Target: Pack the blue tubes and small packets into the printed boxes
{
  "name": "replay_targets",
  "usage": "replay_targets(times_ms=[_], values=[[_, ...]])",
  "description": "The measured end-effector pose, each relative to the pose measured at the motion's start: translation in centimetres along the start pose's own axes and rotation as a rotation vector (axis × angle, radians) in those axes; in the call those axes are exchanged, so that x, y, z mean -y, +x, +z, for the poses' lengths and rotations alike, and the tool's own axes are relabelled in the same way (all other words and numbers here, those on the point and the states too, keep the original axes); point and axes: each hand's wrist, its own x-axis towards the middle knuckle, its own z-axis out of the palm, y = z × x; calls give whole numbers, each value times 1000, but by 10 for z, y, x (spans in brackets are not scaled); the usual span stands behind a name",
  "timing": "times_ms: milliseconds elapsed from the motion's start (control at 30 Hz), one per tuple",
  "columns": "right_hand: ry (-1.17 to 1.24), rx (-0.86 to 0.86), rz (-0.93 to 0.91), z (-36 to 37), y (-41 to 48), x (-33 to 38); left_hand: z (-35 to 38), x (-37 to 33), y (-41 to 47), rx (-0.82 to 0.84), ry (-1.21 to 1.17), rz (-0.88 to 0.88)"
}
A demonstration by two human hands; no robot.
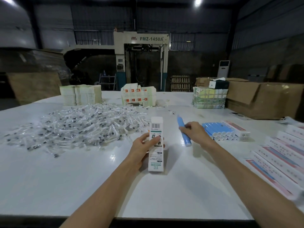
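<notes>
My left hand [144, 148] grips a long white printed box [156, 143] above the middle of the white table [65, 186], barcode end pointing away from me. Just to its right, my right hand [194, 131] holds a single blue tube [183, 131], its pointed tip aimed away. A stack of more blue tubes [217, 130] lies right of that hand. A wide heap of small clear packets [79, 127] covers the table's left half.
Filled printed boxes [279, 160] lie in rows along the right edge. Stacks of flat box blanks [80, 96] [139, 95] [209, 98] stand at the far side. An open cardboard carton [263, 99] sits at the back right. A large machine stands behind.
</notes>
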Motion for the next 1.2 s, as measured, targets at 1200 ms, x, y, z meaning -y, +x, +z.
replay_targets(times_ms=[1200], values=[[315, -128, -259, 81, 24, 58, -4, 4, -2, -132, 28, 57]])
